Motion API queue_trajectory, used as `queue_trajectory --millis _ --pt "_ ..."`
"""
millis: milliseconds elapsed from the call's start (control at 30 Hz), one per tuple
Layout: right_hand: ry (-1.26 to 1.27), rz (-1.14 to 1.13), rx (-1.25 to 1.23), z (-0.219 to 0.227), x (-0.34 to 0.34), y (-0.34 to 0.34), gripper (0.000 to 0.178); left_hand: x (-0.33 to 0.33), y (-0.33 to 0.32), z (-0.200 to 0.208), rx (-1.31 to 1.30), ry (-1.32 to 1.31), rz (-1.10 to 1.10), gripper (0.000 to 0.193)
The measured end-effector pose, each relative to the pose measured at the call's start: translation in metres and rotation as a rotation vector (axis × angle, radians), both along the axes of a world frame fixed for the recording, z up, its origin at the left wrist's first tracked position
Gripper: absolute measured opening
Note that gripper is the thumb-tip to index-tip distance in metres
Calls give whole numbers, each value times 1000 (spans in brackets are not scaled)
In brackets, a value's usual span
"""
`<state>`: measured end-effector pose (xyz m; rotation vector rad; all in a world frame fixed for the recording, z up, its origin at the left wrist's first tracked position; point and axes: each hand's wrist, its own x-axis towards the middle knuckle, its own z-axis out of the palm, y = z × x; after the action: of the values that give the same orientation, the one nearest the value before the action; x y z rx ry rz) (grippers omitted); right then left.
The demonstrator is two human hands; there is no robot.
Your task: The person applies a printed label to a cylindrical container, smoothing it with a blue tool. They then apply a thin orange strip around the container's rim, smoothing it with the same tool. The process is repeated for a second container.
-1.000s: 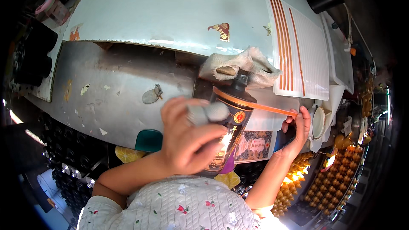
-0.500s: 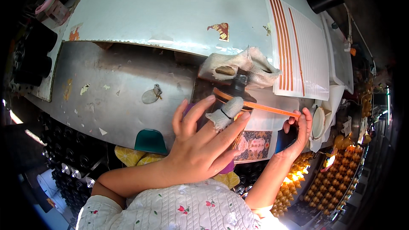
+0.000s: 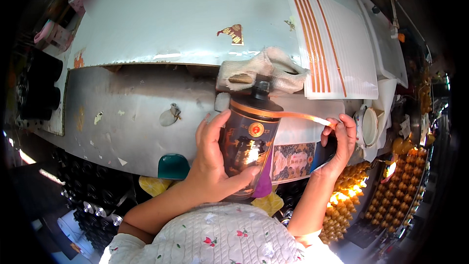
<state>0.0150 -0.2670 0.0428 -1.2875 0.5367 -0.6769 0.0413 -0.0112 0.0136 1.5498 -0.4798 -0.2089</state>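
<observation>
Black bottle (image 3: 249, 142) taken as landmark: in front of the person, cap end pointing away; could not tell what bore its base. Left hand (image 3: 210, 161) at its left side, fingers curled around the body, thumb across the lower front. Right hand (image 3: 340, 142) off to its right, fingers pinched on the free end of an orange strip (image 3: 303, 115). The strip's other end met the bottle's shoulder; the span between bowed slightly.

Beyond the bottle's cap, a bunched pale cloth (image 3: 283, 68); to the bottle's far right, a white sheet (image 3: 349, 63) bearing more strips. Left of the bottle, a grey finger cover (image 3: 170, 116) lay on the metal surface (image 3: 112, 102).

Risks, as judged: an uneven pull by the right fingers could skew or crease the strip at the bottle's shoulder; too hard a tug might stretch it or peel it loose. A slack left grip could let the bottle roll. Contact with the cloth could snag the strip, if its face was sticky.
</observation>
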Motion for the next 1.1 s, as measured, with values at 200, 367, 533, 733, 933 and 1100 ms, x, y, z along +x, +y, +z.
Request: queue_trajectory --millis 200,367,533,733,933,1100 --pt "35 39 32 3 -2 4 14 4 2 2 -7 -97 -22 86" --pt "-15 97 39 4 -5 2 14 5 -2 37 582 -523 23 60" --pt "-22 112 103 3 -5 4 14 1 -36 76 927 -783 77 56" --pt "2 104 33 -3 6 7 18 -30 -4 53 1023 -828 -298 83" --pt "-14 163 12 4 10 23 19 -24 43 0 784 -621 -137 118" --pt "-7 192 59 12 15 40 16 -11 51 -4 526 -234 -272 137"
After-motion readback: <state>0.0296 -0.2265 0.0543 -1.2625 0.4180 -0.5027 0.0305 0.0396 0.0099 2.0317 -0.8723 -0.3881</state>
